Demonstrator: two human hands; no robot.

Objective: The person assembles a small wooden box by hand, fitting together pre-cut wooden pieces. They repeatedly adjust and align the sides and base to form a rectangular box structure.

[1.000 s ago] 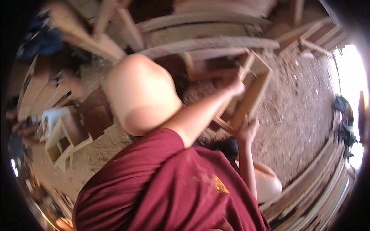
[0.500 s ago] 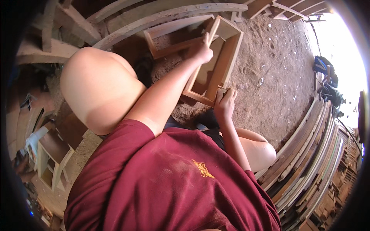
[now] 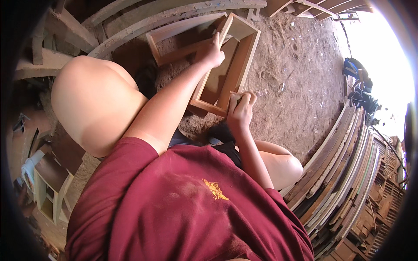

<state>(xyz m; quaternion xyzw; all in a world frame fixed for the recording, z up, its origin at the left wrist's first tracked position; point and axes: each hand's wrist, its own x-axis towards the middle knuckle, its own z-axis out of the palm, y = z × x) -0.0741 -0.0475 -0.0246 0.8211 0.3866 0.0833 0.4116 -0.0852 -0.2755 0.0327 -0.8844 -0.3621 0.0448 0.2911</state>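
Note:
A wooden drawer-like box [image 3: 248,52] stands tilted on the ground ahead of me, its inside facing up. My left hand [image 3: 213,53] is closed over its left side board near the far end. At the near right corner, my right hand [image 3: 241,111] has its fingers bent and pinched around a small, thin, brownish piece touching the board's edge; its kind is too small to tell. A second wooden frame or box [image 3: 167,56] lies to the left, partly behind my left hand and the first box.
Bare dusty soil [image 3: 296,69] spreads to the right. Stacked long boards [image 3: 335,169] lie at the lower right. Curved timber [image 3: 152,26] runs along the far left. Small wooden cabinets [image 3: 54,174] stand at the left. A person [image 3: 359,74] is at the far right.
The whole view has shifted, so everything appears slightly further left. Both hands keep their places on the box; the right fingers have moved only slightly at the corner.

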